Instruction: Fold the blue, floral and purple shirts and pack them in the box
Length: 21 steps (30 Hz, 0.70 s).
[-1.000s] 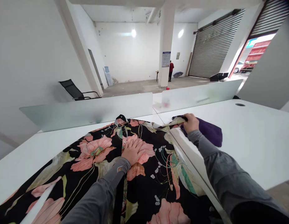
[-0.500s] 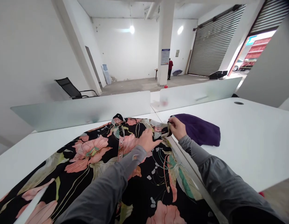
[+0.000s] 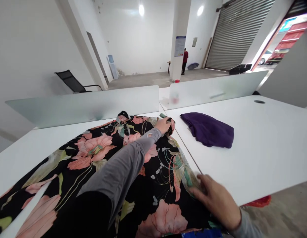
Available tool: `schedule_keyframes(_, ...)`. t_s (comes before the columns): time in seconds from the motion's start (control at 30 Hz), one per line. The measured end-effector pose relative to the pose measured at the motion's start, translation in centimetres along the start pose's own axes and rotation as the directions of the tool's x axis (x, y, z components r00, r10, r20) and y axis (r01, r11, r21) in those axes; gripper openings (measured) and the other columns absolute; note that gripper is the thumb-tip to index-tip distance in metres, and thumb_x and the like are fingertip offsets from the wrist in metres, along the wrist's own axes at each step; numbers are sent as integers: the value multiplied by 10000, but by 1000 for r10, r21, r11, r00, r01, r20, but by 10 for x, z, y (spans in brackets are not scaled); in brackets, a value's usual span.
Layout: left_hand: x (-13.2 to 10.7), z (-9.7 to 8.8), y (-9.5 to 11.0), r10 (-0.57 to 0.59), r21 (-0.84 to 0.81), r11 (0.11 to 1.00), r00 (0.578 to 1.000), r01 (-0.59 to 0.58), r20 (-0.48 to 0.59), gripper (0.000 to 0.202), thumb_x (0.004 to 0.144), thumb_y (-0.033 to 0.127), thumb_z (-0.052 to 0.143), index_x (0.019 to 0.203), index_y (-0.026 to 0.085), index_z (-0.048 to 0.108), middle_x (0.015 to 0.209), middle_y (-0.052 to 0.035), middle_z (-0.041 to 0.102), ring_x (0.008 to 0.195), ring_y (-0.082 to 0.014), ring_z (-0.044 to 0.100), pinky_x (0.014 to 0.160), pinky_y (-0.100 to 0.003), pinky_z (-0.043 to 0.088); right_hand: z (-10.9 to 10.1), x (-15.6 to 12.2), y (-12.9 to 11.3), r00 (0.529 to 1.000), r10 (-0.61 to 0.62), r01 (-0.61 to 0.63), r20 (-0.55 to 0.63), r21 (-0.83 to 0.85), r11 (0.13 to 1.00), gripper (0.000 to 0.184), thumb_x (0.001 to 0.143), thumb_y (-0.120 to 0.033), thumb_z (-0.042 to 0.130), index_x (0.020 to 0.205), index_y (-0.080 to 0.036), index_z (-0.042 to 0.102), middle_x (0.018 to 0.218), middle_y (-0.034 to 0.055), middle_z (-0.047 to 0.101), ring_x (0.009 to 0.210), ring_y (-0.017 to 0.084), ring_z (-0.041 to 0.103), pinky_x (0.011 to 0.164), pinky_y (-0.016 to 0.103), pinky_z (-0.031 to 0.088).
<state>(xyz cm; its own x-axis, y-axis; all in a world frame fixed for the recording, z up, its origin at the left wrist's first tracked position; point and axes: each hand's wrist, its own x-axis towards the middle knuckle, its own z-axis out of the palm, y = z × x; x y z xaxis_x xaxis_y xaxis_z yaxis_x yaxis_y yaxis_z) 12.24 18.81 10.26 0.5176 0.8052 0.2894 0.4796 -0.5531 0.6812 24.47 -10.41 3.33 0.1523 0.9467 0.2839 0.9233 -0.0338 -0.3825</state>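
Note:
A black garment with large pink flowers (image 3: pixel 94 155) lies spread over a white table (image 3: pixel 27 148). My left hand (image 3: pixel 163 125) reaches across it to its far right corner, fingers closed on a bunched fold of the fabric. My right hand (image 3: pixel 215 200) is near the front edge, fingers curled on the garment's right side edge. A folded purple cloth (image 3: pixel 209 133) lies apart on the adjoining white table (image 3: pixel 262 145), right of my left hand.
Frosted divider panels (image 3: pixel 89 105) stand along the tables' far edge. A black chair (image 3: pixel 69 81) is behind at the left. A pillar (image 3: pixel 179 43) and a person in red (image 3: pixel 185 60) stand far back, with a roller shutter (image 3: pixel 237 33) at the right.
My right hand let go of the garment's far corner and drew back to its near right edge. My left hand slid forward and took that corner. The view tilted down.

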Motion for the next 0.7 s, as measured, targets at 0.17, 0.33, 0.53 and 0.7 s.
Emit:
schedule_keyframes(0.17, 23, -42, 15, 84, 175, 979, 990, -103, 113, 436, 826, 251, 641, 1246, 147, 593, 1245, -84, 616, 1163, -237, 561, 1034, -326, 392, 15, -46, -15, 999, -2, 4, -49, 39, 999, 179, 885, -365, 448, 742, -259, 468, 663, 11, 582, 580, 180, 589, 508, 293, 428)
schedule_keyframes(0.33, 23, -102, 23, 244, 611, 737, 957, -290, 159, 450, 885, 240, 556, 1321, 140, 503, 1390, -136, 481, 1269, -257, 456, 1060, -358, 358, 0, -41, -57, 980, -143, 145, -142, 8, 989, 161, 957, -326, 395, 869, -231, 490, 619, -18, 560, 523, 145, 560, 494, 258, 388)
schedule_keyframes(0.53, -22, -139, -22, 111, 820, 570, 985, 43, -129, 561, 907, 319, 529, 1381, 65, 371, 1463, -236, 349, 1308, -340, 364, 1044, -482, 330, 17, -39, -125, 890, -435, 433, 137, 42, 900, 190, 944, -238, 411, 820, -203, 551, 769, 27, 621, 582, 130, 570, 530, 247, 383)
schedule_keyframes(0.7, -62, -152, -97, -234, 648, 735, 972, 200, -34, 576, 792, 389, 666, 1235, 58, 506, 1307, -249, 493, 1242, -383, 463, 1020, -457, 373, 17, -7, -124, 811, -413, 323, 413, 273, 906, 136, 859, -354, 559, 870, -227, 608, 805, 0, 644, 684, 139, 612, 572, 230, 401)
